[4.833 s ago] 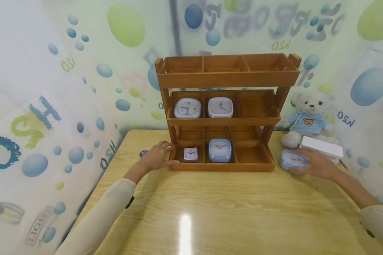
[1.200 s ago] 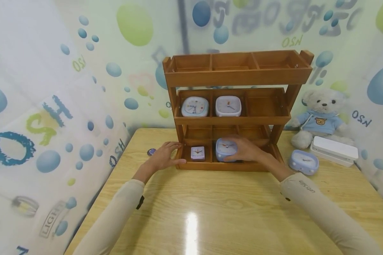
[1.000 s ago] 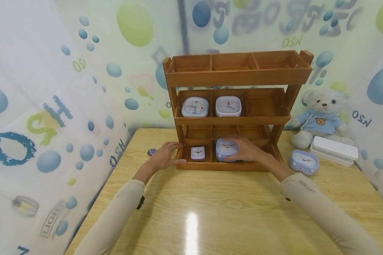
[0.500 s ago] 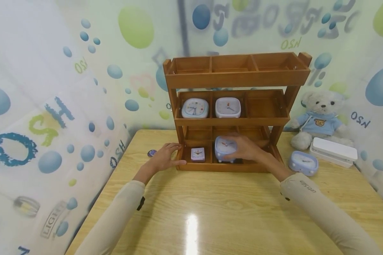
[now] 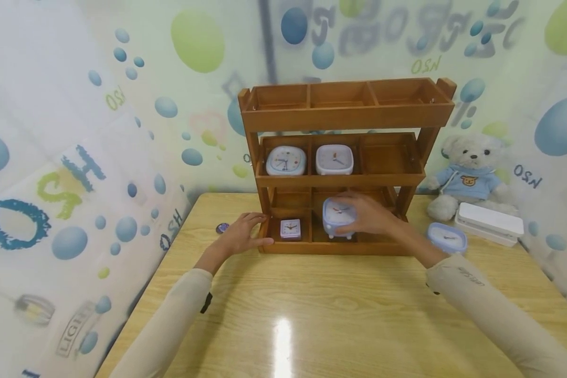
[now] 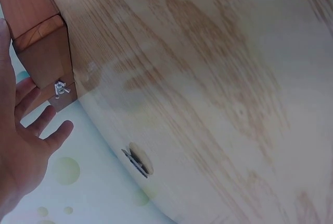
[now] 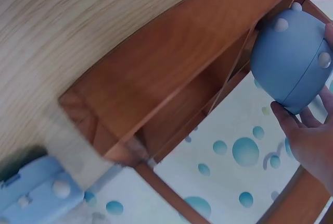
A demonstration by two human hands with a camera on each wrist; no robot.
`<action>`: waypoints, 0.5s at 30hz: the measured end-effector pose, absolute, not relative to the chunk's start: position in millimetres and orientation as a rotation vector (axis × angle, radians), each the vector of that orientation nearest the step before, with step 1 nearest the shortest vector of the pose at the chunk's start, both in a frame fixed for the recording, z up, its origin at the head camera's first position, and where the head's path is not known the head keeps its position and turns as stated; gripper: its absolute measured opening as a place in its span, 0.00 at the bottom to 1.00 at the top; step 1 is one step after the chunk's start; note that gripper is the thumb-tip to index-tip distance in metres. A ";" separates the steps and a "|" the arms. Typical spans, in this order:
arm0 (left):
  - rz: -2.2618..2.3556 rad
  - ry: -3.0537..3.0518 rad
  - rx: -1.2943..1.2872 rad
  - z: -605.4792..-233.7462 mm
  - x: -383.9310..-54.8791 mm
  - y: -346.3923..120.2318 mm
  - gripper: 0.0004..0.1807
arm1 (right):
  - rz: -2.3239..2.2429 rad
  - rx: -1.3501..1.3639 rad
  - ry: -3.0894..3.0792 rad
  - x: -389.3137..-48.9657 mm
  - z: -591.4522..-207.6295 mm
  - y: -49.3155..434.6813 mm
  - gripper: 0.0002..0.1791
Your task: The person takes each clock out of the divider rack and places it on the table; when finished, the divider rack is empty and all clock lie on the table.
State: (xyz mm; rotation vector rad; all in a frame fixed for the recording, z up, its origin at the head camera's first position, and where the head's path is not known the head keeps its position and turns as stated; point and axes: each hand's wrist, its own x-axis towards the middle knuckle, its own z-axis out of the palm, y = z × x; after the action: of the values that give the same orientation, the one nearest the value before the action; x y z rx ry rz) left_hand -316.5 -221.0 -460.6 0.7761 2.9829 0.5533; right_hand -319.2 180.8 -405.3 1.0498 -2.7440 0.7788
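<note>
My right hand grips a blue alarm clock by its side, thumb in front and fingers behind. The clock, its small white feet showing, is raised over the bottom tier's middle compartment. In the right wrist view, the clock's rounded blue back faces the camera above the wooden rack. My left hand rests with spread fingers against the lower left end of the wooden rack. Close by, a small lilac square clock stands in the bottom left compartment.
Two pale clocks, one with coloured dots and one plain, sit in the middle tier. Right of the rack are another blue clock, a white box and a teddy bear. A small dark disc lies left.
My right hand has left the blue clock on the table at right, taken hold of the one in the bottom middle compartment, and lifted it slightly rightward. The left hand stays at the rack.
</note>
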 end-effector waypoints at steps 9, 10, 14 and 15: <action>0.565 2.974 0.762 -460.8 -316.1 -221.2 0.49 | 0.715 0.993 -2.726 -308.5 -398.6 210.5 0.48; 0.565 2.975 0.763 -461.0 -316.0 -221.5 0.48 | 0.697 0.982 -2.729 -307.6 -398.1 214.3 0.49; 0.564 2.975 0.765 -461.5 -316.7 -221.5 0.49 | 0.664 0.956 -2.737 -304.0 -393.6 231.1 0.49; 0.560 2.975 0.765 -461.7 -317.2 -221.5 0.49 | 0.663 0.954 -2.740 -303.4 -392.5 235.6 0.49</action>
State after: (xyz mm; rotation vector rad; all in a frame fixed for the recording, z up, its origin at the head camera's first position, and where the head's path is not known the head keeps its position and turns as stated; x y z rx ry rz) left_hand -317.2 -221.5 -461.7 0.7645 2.9749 0.5599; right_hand -303.4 235.6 -392.5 0.9540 -2.7398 0.6627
